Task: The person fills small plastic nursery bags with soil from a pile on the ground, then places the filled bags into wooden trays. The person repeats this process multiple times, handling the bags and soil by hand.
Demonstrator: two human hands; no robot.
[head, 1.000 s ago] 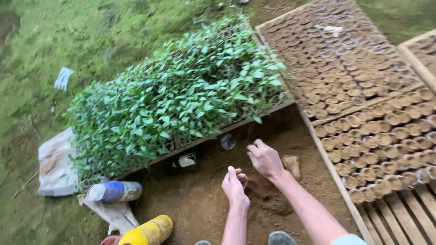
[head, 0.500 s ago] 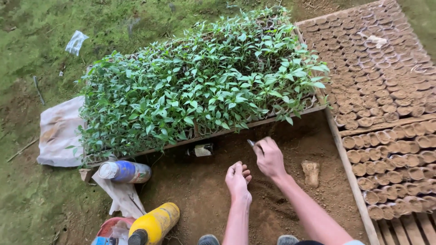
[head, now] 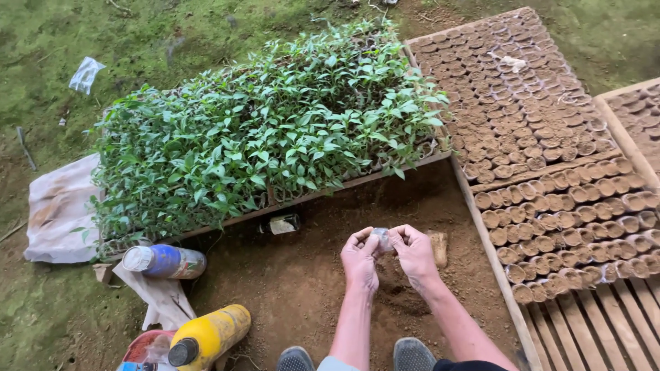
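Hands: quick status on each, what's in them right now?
Left hand: closed, pinching the small clear plastic bag.
Right hand: closed, pinching the same bag from the other side.

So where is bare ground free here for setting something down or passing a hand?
Bare soil lies between the seedling tray, the yellow bottle and the left hand. A smaller patch runs from the right hand to the wooden frame. The rows of soil pots are packed tight.

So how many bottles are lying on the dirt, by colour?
Yellow bottle: 1
Blue and white bottle: 1
Total: 2
Both hands, left hand and right hand, pinch a small clear bag with the fingers.
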